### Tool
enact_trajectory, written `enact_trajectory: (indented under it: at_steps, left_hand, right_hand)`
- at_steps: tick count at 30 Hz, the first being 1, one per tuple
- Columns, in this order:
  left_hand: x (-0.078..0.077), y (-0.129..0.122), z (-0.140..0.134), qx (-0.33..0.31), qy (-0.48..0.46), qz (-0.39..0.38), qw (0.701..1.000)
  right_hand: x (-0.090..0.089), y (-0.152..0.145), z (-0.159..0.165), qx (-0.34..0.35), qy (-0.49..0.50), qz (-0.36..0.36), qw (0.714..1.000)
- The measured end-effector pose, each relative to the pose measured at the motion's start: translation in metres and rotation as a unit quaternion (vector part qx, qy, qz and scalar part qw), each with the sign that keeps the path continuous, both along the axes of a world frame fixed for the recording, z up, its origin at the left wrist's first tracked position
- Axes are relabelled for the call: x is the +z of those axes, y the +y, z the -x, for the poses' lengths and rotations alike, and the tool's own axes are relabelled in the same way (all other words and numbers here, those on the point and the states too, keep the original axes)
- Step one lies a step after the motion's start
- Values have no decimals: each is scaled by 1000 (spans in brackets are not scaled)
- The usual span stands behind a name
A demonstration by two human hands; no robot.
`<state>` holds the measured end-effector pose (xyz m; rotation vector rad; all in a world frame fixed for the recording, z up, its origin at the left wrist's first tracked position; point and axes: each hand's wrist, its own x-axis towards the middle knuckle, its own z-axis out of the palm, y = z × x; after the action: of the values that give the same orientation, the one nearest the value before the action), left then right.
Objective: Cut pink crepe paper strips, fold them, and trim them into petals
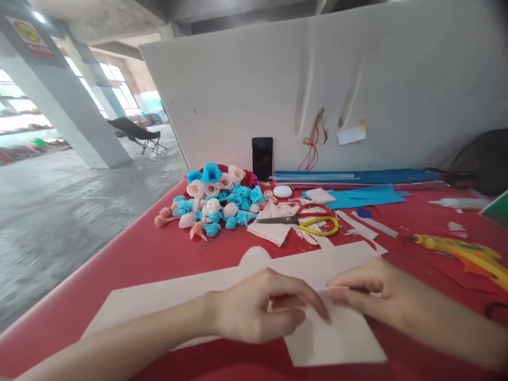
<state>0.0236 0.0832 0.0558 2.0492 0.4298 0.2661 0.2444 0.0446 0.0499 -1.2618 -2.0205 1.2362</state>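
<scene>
A long pale pink sheet of paper (166, 296) lies across the table in front of me, with a narrower section (333, 344) folded toward me at its right end. My right hand (373, 293) pinches the upper edge of this folded section between thumb and fingers. My left hand (270, 309) rests over the fold, index fingertip touching the paper, thumb held apart from it; its other fingers are partly hidden. Just beyond the sheet, scissors (305, 219) with one red and one yellow handle lie on pale pink paper pieces (270, 233).
Blue, pink and white paper flowers (222, 198) are heaped at the back left of the red table (190, 259). A yellow glue gun (460, 251) lies at right. Blue paper (361, 197), a white oval object (282, 191) and an upright phone (262, 157) stand along the white panel (238, 90).
</scene>
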Motion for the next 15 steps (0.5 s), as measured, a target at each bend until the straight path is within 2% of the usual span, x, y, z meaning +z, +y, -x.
enact_trajectory:
  at_steps: [3,5,8,11,13,15]
  left_hand:
    - [-1,-3,-3,-18,19,-1,1000]
    - [4,-3,-1,-29,27,-4,999]
    - [17,5,8,-44,39,-5,998]
    - [27,18,18,-52,43,11,998]
    - [28,24,20,25,7,17,1000]
    - [24,25,17,109,-42,23,993]
  right_hand:
    - [-3,-6,14,48,-44,29,997]
    - [2,-6,14,49,-53,29,997]
    - [21,-1,-3,10,-68,38,997]
    - [37,6,-26,-41,-23,73,996]
    - [41,9,-32,-45,7,100,994]
    - [37,10,-27,-19,29,112,993]
